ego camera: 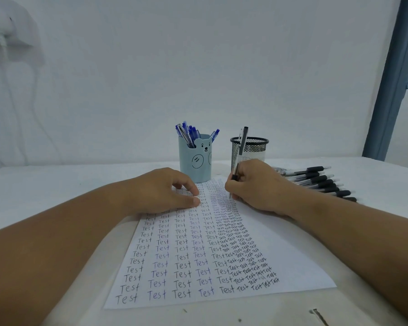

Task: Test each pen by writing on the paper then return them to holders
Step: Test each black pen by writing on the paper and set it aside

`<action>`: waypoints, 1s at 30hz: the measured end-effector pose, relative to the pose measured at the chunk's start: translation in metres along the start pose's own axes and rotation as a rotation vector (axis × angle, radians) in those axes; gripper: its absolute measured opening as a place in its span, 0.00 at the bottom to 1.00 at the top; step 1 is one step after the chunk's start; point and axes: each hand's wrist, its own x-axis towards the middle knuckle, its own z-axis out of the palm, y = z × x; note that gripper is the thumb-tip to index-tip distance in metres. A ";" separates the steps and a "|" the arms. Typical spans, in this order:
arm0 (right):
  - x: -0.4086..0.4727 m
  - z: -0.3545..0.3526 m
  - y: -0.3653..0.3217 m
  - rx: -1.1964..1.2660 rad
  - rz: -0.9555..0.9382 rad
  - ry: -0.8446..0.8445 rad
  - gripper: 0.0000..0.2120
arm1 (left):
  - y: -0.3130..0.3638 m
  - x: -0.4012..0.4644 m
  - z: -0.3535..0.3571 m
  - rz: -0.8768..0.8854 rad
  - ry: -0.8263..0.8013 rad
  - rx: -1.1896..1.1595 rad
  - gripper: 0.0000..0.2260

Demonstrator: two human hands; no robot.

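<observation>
A white sheet of paper (264,250) lies before me, filled with columns of the word "Test". My right hand (257,187) grips a black pen (239,156), its tip touching the paper's upper right part. My left hand (165,191) rests flat on the paper's upper left, fingers curled, holding nothing. Behind the paper stands a light-blue bear holder (194,165) with several blue pens (189,134). To its right is a black mesh holder (254,148); what it contains is hard to tell. A pile of black pens (318,182) lies on the table right of my hand.
The white table (57,184) runs back to a pale wall. A blue-grey frame (393,90) rises at the far right. A white fixture with a cable (7,43) hangs on the wall at the left. A dark chip (318,314) marks the table's front edge.
</observation>
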 end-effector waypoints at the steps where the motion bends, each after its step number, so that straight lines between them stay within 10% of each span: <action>1: 0.000 0.000 0.000 0.007 0.003 0.003 0.09 | -0.001 0.000 0.000 -0.001 -0.001 0.000 0.10; 30: 0.002 0.000 0.000 -0.051 -0.033 0.019 0.09 | 0.000 0.000 0.000 -0.002 -0.002 0.001 0.09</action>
